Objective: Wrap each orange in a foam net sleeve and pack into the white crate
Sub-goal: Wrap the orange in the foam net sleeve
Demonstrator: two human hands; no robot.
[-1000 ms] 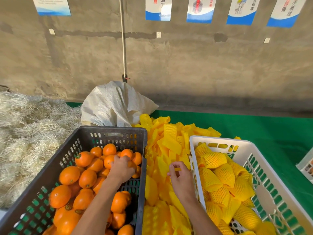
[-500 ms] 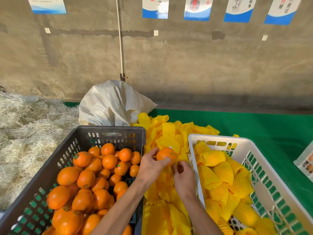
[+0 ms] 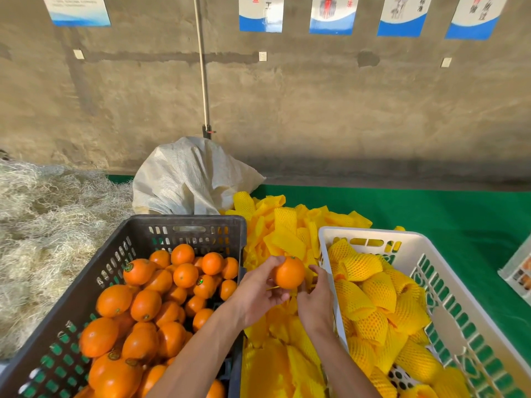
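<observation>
I see a white woven sack [image 3: 189, 179], slumped and creased, well beyond the fingers against a bare concrete wall [image 3: 316, 110]. A thin pole [image 3: 202, 67] rises up the wall just behind the sack. Blue-and-white posters [image 3: 261, 13] hang in a row along the wall's top; text too blurred to read. Far left of the fingers, a heap of pale straw-like fibre [image 3: 48, 231]. Green cloth [image 3: 448, 214] covers the counter to the right and beyond. A pale box [image 3: 518, 271] sits partly cut off at far right.
</observation>
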